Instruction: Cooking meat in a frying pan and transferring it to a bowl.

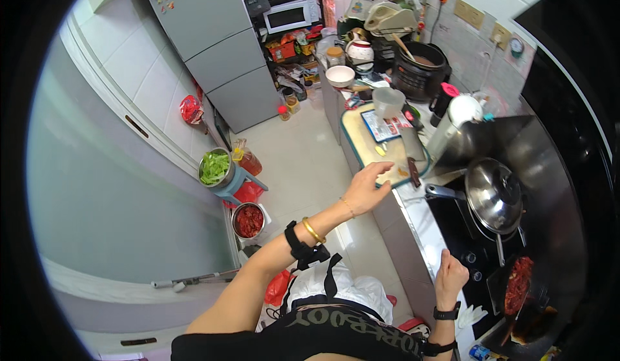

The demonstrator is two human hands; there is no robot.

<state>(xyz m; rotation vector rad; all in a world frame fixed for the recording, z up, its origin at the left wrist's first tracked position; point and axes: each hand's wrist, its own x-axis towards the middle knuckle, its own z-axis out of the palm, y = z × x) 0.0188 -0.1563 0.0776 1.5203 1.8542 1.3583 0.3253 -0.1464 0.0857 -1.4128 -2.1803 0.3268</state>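
A: Where's the cutting board (356, 132)?
B: On the counter (411, 201), just ahead of the left hand (371, 188). Fingertips overlap its near edge in view; can't tell if they touch.
A: Left hand state?
B: Fingers apart, loosely curved.
A: Knife (413, 169)?
B: Right side of the board, handle toward the person, just right of the left fingertips. Yellowish scraps (380, 150) beside the blade, plastic cup (388, 103) at the far end.
A: Right hand (451, 276)?
B: Curled into a loose fist, well apart from the board, at the stove's left edge, near the knobs (473, 267).
A: Stove (447, 221)?
B: Pan under a metal lid (489, 194) at the back, ahead of the right hand. Red food (517, 288) to that hand's right.
A: Further out?
B: Greens (214, 167) in a bowl on a stool, far left. Grey fridge (213, 31) beyond.
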